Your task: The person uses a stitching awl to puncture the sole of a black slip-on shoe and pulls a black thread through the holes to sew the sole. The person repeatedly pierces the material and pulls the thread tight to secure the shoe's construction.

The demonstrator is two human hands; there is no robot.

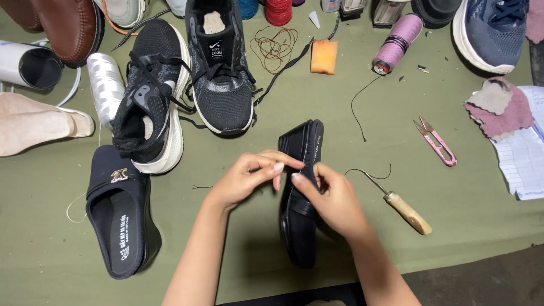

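Head view, centre of frame: black shoe [300, 187], glossy leather-like upper, thick dark sole, lies lengthwise on olive cloth [226, 243]. Left hand [246, 178] pinches at the shoe's edge with thumb and forefinger; right hand [334, 201] grips the shoe's side, fingers curled over it. Just right lies an awl [399, 204], wooden handle, thin metal shaft, dark thread at its tip. Pink snips [435, 141] further right. Black mesh sneakers [218, 73] upper left; navy slipper [119, 209] lower left.
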